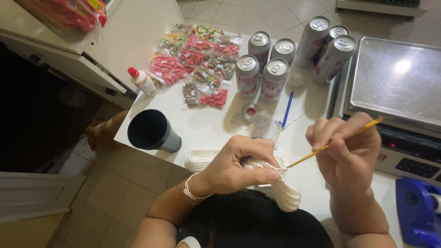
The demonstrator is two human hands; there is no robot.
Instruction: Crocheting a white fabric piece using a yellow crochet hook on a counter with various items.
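Note:
My left hand (239, 165) pinches a piece of white crocheted fabric (280, 188) that hangs over the near edge of the white table (206, 124). My right hand (347, 154) grips a thin yellow crochet hook (340, 138), its tip touching the fabric by my left thumb. A folded part of the same white knit (202, 158) lies flat on the table just left of my left hand. White bands circle my left wrist.
A dark tumbler (151, 131) stands at the table's left edge. Several silver cans (275, 69), bags of coloured candy (197, 59), a small white bottle with red cap (142, 81), a blue pen (287, 109) and a metal weighing scale (397, 78) sit behind. A blue tape dispenser (418, 211) is bottom right.

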